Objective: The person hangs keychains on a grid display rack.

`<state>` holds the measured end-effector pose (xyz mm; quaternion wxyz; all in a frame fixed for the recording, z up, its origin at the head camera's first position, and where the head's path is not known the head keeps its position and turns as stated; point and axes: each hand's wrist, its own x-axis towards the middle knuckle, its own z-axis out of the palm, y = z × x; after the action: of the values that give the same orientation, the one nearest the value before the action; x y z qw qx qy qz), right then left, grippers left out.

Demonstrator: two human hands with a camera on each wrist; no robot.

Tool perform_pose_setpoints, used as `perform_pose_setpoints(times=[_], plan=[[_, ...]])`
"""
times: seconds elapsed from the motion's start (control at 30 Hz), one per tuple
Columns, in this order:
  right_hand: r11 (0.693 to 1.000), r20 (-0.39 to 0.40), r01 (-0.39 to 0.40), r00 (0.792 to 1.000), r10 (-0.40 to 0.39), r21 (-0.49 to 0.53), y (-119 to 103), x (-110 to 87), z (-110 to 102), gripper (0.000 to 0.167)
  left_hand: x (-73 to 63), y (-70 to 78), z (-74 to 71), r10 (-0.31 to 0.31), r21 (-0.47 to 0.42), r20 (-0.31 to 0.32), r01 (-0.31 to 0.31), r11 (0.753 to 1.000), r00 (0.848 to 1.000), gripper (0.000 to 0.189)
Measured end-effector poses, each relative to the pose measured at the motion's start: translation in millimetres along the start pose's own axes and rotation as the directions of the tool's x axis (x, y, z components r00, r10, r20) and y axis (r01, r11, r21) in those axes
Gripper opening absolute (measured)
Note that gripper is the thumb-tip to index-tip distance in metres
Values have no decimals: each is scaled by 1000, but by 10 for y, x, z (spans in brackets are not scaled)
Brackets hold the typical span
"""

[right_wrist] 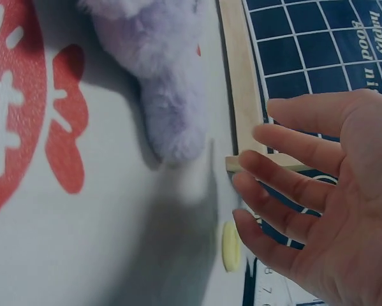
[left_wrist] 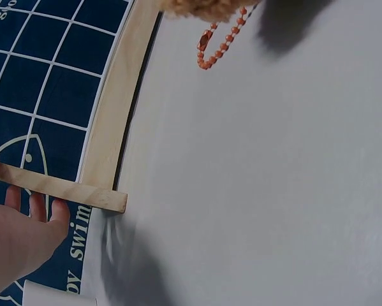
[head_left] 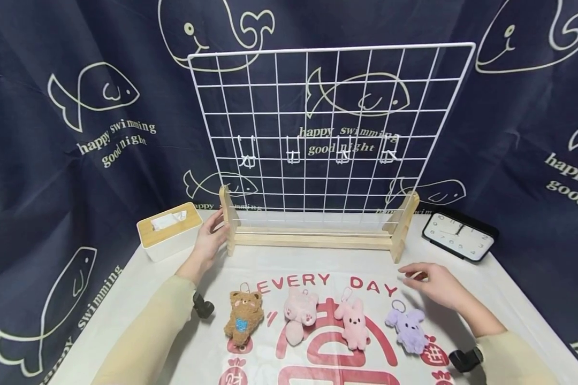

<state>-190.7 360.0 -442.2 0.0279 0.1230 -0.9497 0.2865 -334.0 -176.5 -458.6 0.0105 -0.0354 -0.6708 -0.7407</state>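
A white wire grid rack (head_left: 308, 112) stands upright on a wooden base (head_left: 313, 241). At its left end, my left hand (head_left: 211, 238) holds the wooden side leg (left_wrist: 63, 186), thumb on one side and fingers on the other in the left wrist view. My right hand (head_left: 431, 280) hovers near the right leg (head_left: 403, 230), apart from it, fingers loosely bent and nothing in them. Four-limbed plush keychains lie in front: a brown bear (head_left: 243, 318), a pale pink plush (head_left: 299, 315), a pink rabbit (head_left: 355, 323) and a purple plush (head_left: 408, 330).
Several white hooks (head_left: 294, 152) hang in a row on the grid. A white tissue box with a wooden lid (head_left: 170, 230) stands left, and a black-framed clock (head_left: 459, 236) right. The white table mat (head_left: 260, 262) carries red lettering. A dark curtain (head_left: 101, 48) hangs behind.
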Motion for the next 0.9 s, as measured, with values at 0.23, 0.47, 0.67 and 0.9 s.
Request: perform_pose_setpoints(times=[0.23, 0.47, 0.67, 0.9], plan=[[986, 156, 48, 985, -73, 163, 82, 26, 67, 10, -25, 30, 12, -3, -17, 16, 3, 1000, 1000, 62], [980, 208, 68, 972, -107, 186, 132, 8, 132, 13, -21, 40, 20, -5, -28, 11, 5, 1000, 1000, 62], [987, 210, 59, 973, -90, 152, 138, 10, 177, 15, -14, 30, 30, -5, -31, 7, 6, 999, 1000, 61], [987, 225, 74, 969, -105, 140, 129, -14, 218, 16, -4, 11, 32, -10, -25, 1, 10, 1000, 1000, 61]])
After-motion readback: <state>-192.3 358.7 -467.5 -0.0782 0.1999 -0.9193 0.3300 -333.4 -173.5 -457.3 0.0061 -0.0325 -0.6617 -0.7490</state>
